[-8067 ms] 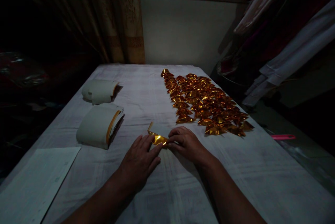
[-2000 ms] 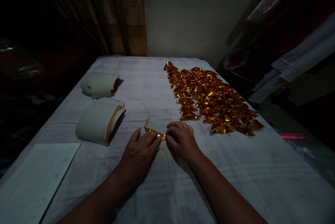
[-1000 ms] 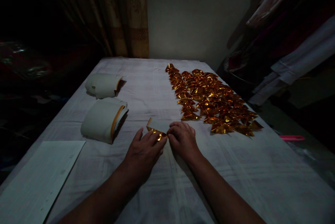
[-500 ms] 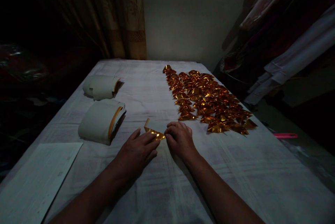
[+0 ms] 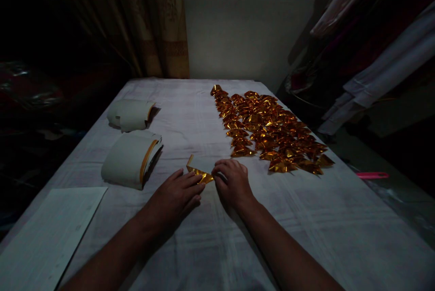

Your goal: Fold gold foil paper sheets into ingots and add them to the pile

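Note:
A partly folded piece of gold foil paper (image 5: 205,176) lies on the cloth-covered table between my hands, with a narrow strip standing up at its left end. My left hand (image 5: 176,193) rests palm down beside it, fingers stretched out and fingertips on the foil's lower edge. At the foil's right tip, my right hand (image 5: 234,181) has thumb and fingers bent into a pinch. Beyond my right hand, several rows of folded shiny gold foil pieces (image 5: 265,123) cover the right side of the table.
Two curved stacks of pale paper with gold edges, a nearer one (image 5: 125,159) and a farther one (image 5: 129,114), stand at the left. A flat pale sheet (image 5: 54,232) lies front left. Beyond the table's right edge are a pink handle (image 5: 373,175) and hanging clothes (image 5: 390,64).
Both hands have shifted very slightly left, and the fingers of my right hand have moved a little at the foil's tip. The rest looks the same.

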{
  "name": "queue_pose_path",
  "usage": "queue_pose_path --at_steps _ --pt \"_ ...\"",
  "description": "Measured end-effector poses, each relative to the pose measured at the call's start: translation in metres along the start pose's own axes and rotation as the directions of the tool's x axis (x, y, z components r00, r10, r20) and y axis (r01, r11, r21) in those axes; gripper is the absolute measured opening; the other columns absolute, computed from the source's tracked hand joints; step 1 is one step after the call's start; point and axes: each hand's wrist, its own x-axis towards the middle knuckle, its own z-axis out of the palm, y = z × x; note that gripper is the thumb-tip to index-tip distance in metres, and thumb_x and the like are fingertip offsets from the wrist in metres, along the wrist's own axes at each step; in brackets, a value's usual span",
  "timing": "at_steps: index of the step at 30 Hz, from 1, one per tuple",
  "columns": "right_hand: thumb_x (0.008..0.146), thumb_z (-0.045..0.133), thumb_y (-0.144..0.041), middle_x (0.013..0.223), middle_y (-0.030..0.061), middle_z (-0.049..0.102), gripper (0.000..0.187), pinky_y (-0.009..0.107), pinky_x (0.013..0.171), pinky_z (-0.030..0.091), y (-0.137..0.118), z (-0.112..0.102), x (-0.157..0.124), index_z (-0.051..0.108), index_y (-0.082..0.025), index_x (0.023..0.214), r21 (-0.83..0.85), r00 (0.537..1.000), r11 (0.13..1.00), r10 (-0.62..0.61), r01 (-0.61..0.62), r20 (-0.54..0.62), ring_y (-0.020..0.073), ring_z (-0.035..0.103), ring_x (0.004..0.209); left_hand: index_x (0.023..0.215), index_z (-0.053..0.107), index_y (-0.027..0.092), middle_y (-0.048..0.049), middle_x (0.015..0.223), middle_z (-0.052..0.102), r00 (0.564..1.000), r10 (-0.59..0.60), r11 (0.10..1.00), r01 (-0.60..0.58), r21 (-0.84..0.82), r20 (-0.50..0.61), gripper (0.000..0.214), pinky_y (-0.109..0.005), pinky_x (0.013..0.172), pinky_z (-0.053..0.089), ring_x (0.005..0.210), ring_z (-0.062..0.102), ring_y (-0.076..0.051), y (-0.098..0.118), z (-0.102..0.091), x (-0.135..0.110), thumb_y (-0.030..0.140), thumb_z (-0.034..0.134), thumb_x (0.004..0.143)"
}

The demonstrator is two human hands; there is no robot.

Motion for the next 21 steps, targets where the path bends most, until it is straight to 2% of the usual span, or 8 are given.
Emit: queue_pose_path --at_steps 4,7,10,15,18,21 --pt "0.083 0.07 -0.018 0.108 0.0036 0.07 0.008 0.04 0.094 0.035 -0.005 0.003 0.0 0.068 -0.025 0.087 -0.003 0.999 0.999 -0.036 0.036 0.0 0.0239 0.056 0.108 0.128 0.061 0.024 -0.007 0.135 0.065 1.0 -0.012 1.0 0.012 -0.01 -0.013 0.031 -0.047 0.113 0.036 0.128 0.057 -0.024 0.007 -0.003 0.004 0.023 0.053 0.098" --pt "0.083 0.073 -0.023 0.111 0.005 0.069 0.008 0.04 0.093 0.035 -0.007 0.004 0.0 0.067 -0.024 0.088 -0.013 1.0 1.0 -0.024 0.024 0.006 0.0248 0.056 0.109 0.127 0.061 0.024 -0.0073 0.132 0.066 1.0 -0.005 1.0 0.005 -0.012 -0.027 0.031 -0.046 0.112 0.038 0.126 0.058 -0.023 0.009 -0.005 0.005 0.022 0.052 0.098" --pt "0.085 0.07 -0.022 0.112 0.0041 0.069 0.004 0.04 0.093 0.035 -0.006 0.001 0.0 0.067 -0.025 0.087 -0.026 1.0 1.0 0.004 -0.004 0.017 0.0247 0.056 0.11 0.126 0.062 0.024 -0.0074 0.133 0.066 0.999 0.001 1.0 -0.001 -0.012 -0.032 0.029 -0.048 0.11 0.039 0.127 0.058 -0.024 0.009 -0.006 0.004 0.022 0.052 0.098" --pt "0.086 0.065 -0.015 0.105 0.0023 0.069 0.01 0.038 0.091 0.035 0.0 -0.004 0.001 0.067 -0.025 0.084 -0.039 0.999 0.999 0.034 -0.033 0.021 0.0231 0.056 0.105 0.123 0.064 0.024 -0.0065 0.131 0.068 0.998 0.005 1.0 -0.006 -0.014 -0.061 0.027 -0.049 0.11 0.04 0.125 0.06 -0.024 0.006 -0.003 0.002 0.023 0.054 0.098" --pt "0.086 0.066 -0.013 0.105 0.0026 0.07 0.012 0.038 0.089 0.035 0.0 -0.005 0.001 0.068 -0.024 0.085 -0.075 1.0 0.997 -0.015 0.016 0.019 0.0227 0.055 0.104 0.12 0.065 0.023 -0.0072 0.126 0.07 0.992 0.015 1.0 -0.016 -0.002 -0.125 0.026 -0.045 0.105 0.044 0.12 0.063 -0.022 0.005 0.0 0.003 0.019 0.052 0.098" --pt "0.089 0.068 -0.016 0.106 0.0042 0.07 0.009 0.038 0.088 0.035 -0.005 -0.007 -0.001 0.071 -0.024 0.088 -0.13 0.992 0.984 -0.12 0.125 0.047 0.0229 0.055 0.103 0.113 0.068 0.022 -0.0079 0.12 0.072 0.977 0.025 1.0 -0.025 0.003 -0.211 0.023 -0.041 0.098 0.049 0.111 0.066 -0.021 0.006 0.003 0.005 0.019 0.049 0.1"
